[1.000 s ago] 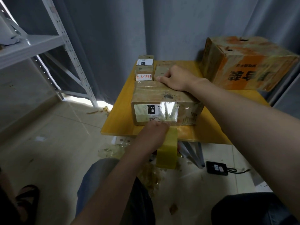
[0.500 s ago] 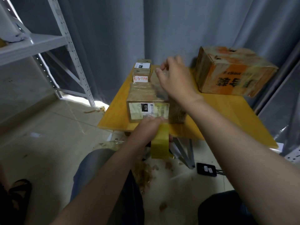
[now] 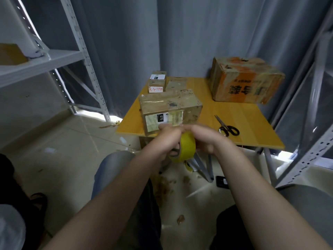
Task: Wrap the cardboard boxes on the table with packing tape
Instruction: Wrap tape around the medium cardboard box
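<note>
A taped brown cardboard box (image 3: 169,107) with a white label sits at the front left of the yellow table (image 3: 252,130). Just in front of its near face, both hands meet over a yellow tape roll (image 3: 186,147). My left hand (image 3: 167,139) grips the roll, fingers through its core. My right hand (image 3: 203,138) curls against the roll's right side and pinches at its top edge. Three small boxes (image 3: 158,83) stand behind the front box, and a large orange-printed box (image 3: 245,80) sits at the back right.
Black-handled scissors (image 3: 228,129) lie on the table to the right of my hands. White metal shelving (image 3: 54,60) stands at left and grey racking (image 3: 310,141) at right. Tape scraps litter the floor (image 3: 171,184) under the table. My knees are below.
My right hand left the top of the front box and came down to the tape roll. The left hand lifted the roll up to the table edge. The view shifted, showing the scissors.
</note>
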